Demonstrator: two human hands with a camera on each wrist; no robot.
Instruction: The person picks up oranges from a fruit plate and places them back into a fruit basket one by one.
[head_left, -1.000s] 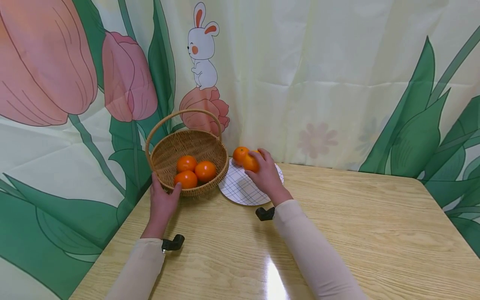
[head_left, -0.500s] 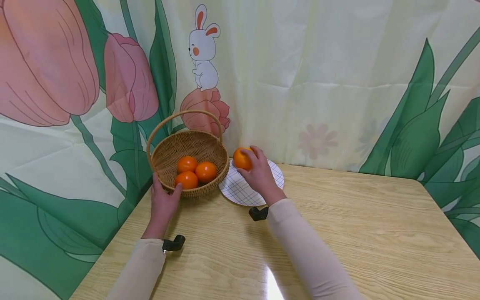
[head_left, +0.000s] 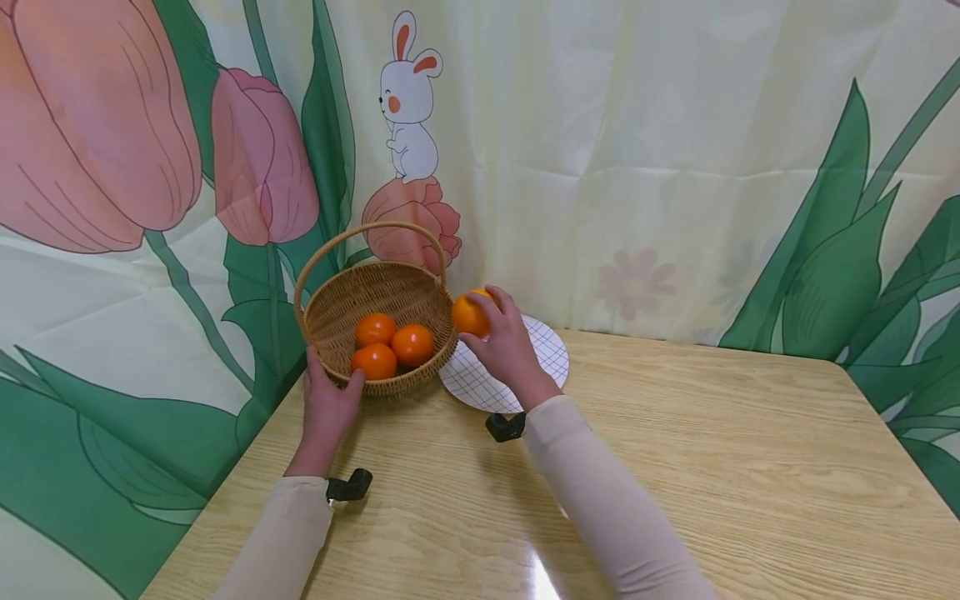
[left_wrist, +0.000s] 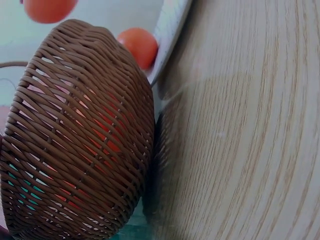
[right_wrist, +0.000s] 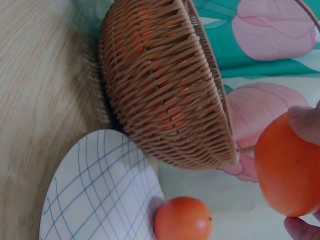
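Note:
My right hand pinches an orange between thumb and fingers, raised beside the right rim of a wicker basket. At the basket's near left, my left hand grips the rim, thumb at the front edge. Three oranges lie together inside. Under the right hand is a round white plate with a blue checked pattern. Another orange sits on this plate in the right wrist view; the right hand hides it from the head view.
The basket's tall arched handle stands up over it. Behind the wooden table hangs a printed curtain with tulips and a rabbit, close to the basket and plate. Each wrist wears a small black camera mount.
My right hand has carried the orange leftward from above the plate to the basket's right rim. The left hand has kept its grip on the basket, which stays in place.

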